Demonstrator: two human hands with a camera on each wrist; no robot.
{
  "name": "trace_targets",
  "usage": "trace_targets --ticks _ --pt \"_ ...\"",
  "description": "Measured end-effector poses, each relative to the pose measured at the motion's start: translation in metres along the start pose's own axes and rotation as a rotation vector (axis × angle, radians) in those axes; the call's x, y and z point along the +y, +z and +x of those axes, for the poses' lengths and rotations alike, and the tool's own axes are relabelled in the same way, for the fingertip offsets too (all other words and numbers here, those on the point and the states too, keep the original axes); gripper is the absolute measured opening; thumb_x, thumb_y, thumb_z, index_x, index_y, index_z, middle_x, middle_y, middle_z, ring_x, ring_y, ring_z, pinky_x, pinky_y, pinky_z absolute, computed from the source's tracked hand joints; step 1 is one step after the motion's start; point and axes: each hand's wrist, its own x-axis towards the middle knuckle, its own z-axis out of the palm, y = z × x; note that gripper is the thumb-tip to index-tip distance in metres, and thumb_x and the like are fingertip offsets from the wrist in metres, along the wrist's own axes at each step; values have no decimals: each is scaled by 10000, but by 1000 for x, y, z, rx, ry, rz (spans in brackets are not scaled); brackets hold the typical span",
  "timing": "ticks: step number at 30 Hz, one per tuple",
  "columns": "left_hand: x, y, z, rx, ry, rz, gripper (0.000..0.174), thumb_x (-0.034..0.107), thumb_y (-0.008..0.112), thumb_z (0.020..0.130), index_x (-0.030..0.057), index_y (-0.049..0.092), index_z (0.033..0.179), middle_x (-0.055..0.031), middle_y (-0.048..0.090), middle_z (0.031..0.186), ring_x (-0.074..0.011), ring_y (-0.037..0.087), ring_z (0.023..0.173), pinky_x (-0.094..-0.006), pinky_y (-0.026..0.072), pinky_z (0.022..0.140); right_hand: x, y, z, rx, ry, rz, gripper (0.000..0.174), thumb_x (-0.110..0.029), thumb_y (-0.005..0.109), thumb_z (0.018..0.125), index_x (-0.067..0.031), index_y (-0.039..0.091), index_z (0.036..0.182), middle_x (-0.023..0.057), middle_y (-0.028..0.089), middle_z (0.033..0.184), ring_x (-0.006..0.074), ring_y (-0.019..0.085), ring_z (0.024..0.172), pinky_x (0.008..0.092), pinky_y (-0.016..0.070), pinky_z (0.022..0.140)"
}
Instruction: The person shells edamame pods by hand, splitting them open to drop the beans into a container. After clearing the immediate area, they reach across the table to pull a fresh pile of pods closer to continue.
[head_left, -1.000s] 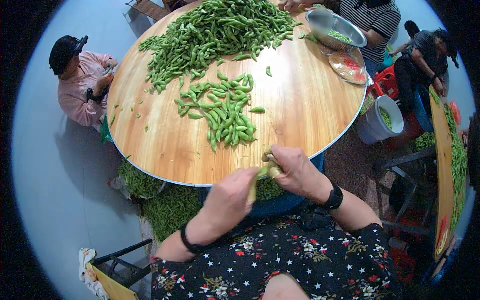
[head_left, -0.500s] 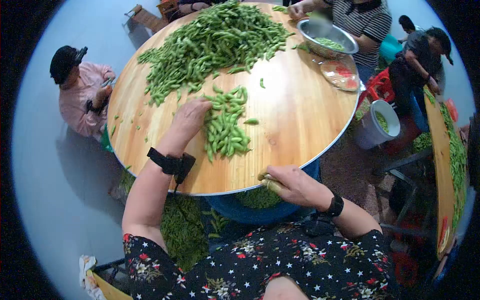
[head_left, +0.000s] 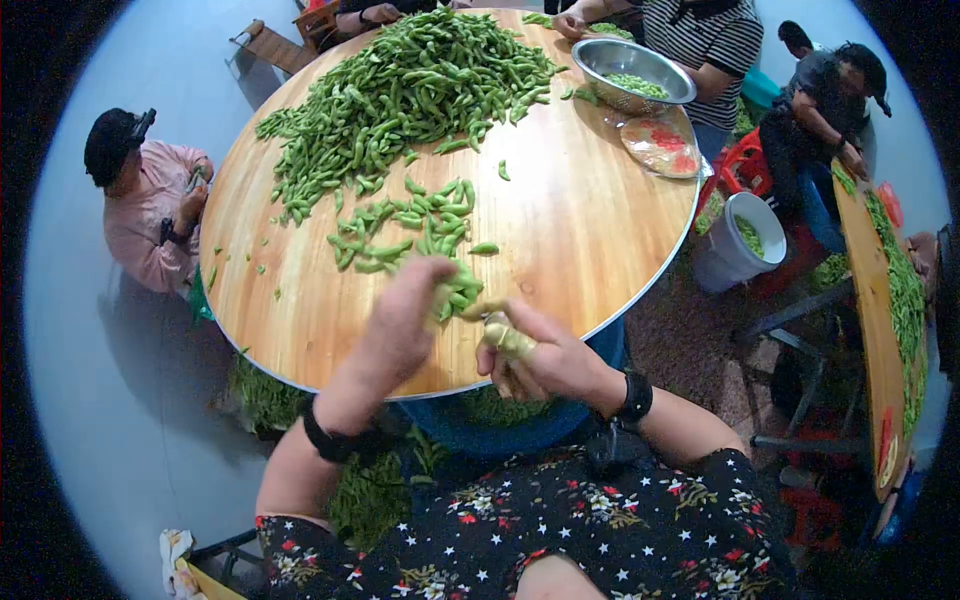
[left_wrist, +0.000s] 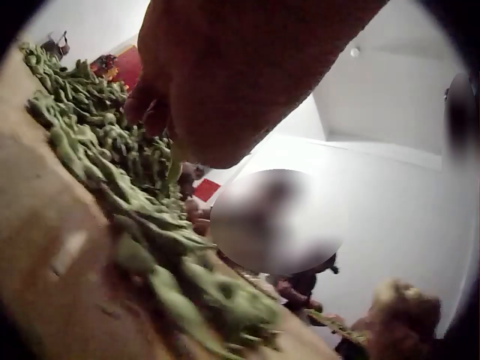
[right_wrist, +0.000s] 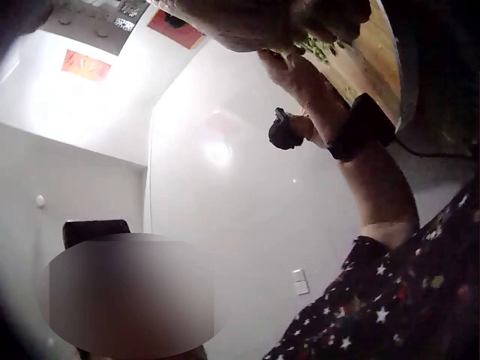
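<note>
My left hand (head_left: 398, 318) is blurred over the near part of the table, its fingertips close to my right hand. In the left wrist view its fingers pinch a green bean pod (left_wrist: 175, 166), mostly hidden by the hand. My right hand (head_left: 568, 362) is at the table's front edge, with yellowish-brown coverings on its thumb and forefinger. Its lower fingers bend inward; I cannot tell whether it holds anything. Beyond both hands lies a small group of loose pods (head_left: 440, 235), partly covered by my left hand.
A large heap of pods (head_left: 400, 110) covers the far part of the round wooden table (head_left: 570, 240). At the far right are a metal bowl of shelled beans (head_left: 640, 65) and a plastic-wrapped package (head_left: 660, 145). A blue tub (head_left: 455, 425) sits under the front edge. Other people sit around.
My left hand went from beside my right hand out to the small group of pods, and has come back toward my right hand with a pod. The right hand has stayed near the edge.
</note>
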Motion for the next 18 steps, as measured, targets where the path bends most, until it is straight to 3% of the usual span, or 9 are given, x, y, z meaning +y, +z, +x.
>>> trace_targets --ticks 2,5,7,8,10,13,16,18 --pt "12 14 -17 47 15 33 243 -44 510 838 -13 511 1079 -203 565 932 -377 587 850 -391 493 729 4 3 6 1 32 54 253 -237 386 1009 -76 395 1204 47 571 785 111 552 519 213 415 422" --pt "16 18 -31 66 4 141 231 -16 497 875 -9 521 1104 -195 587 880 -367 605 781 -388 497 682 10 6 9 12 -63 46 261 -237 396 1001 -42 379 1173 63 573 778 117 530 495 220 400 408" --pt "21 20 -37 108 -211 -171 221 31 490 918 3 547 1129 -135 590 768 -263 600 659 -345 488 624 10 7 8 13 -48 31 268 -235 404 997 -43 374 1182 65 572 773 121 529 493 222 399 407" --pt "23 22 -40 110 -210 -172 221 31 490 918 3 547 1129 -135 590 768 -263 600 659 -345 488 624 10 7 7 18 -32 15 276 -232 412 993 -44 370 1190 66 571 768 126 529 492 224 399 406" --pt "24 28 -45 107 -431 -500 255 71 478 946 20 569 1178 -65 562 694 -145 547 615 -284 463 601 13 6 5 4 -14 38 280 -225 414 991 -44 366 1199 66 570 765 128 527 492 226 396 405" --pt "25 33 -48 130 -412 -536 299 57 481 935 28 567 1220 -25 535 685 -90 500 623 -252 441 590 23 6 6 -9 -3 93 288 -220 415 990 -45 362 1213 66 568 759 128 519 488 229 389 400" --pt "28 29 -49 70 -480 -523 339 36 477 926 40 552 1257 -34 545 689 -103 515 626 -259 446 595 22 7 5 9 -1 104 287 -223 416 991 -51 370 1215 61 565 752 119 506 482 230 381 391" --pt "28 29 -50 76 -432 -472 339 30 481 920 28 551 1252 -42 553 706 -108 520 626 -263 453 596 21 7 4 22 9 85 282 -226 418 991 -55 376 1212 57 563 747 113 499 480 230 378 387"
